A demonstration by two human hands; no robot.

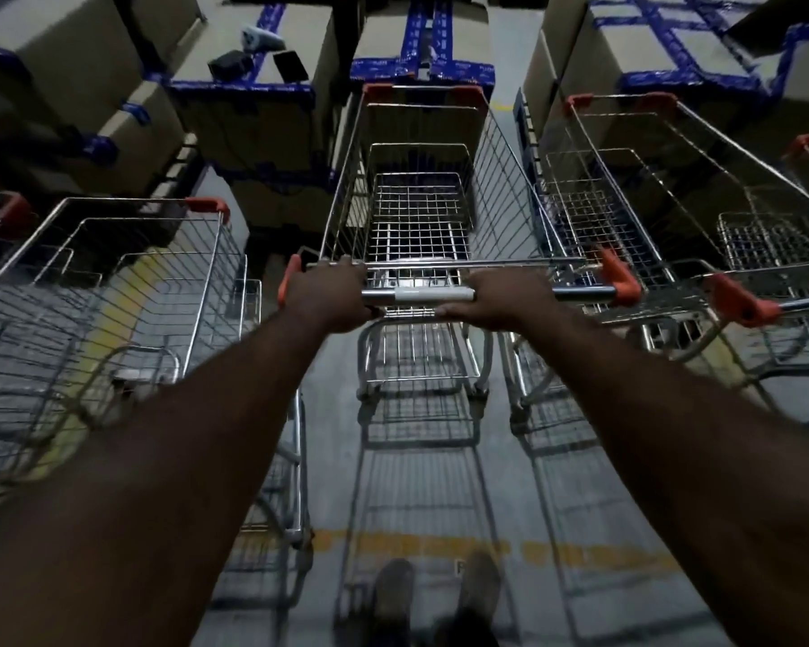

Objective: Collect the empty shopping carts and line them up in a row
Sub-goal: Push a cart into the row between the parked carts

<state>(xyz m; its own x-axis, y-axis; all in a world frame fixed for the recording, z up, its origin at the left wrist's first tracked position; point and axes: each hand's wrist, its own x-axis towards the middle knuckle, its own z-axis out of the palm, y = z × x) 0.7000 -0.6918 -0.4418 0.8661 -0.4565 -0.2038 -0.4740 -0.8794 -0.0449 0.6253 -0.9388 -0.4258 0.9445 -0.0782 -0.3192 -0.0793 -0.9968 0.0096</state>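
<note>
Between two parked wire carts, left hand (330, 298) and right hand (503, 298) curl around middle cart's (416, 203) smooth chrome handle (419, 295); basket apparently empty.

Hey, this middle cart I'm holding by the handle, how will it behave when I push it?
Probably light: the middle cart is empty wire mesh. It should roll easily on the smooth floor. With the left hand and right hand both gripping the handle, it likely steers straight, not tipping.
</note>
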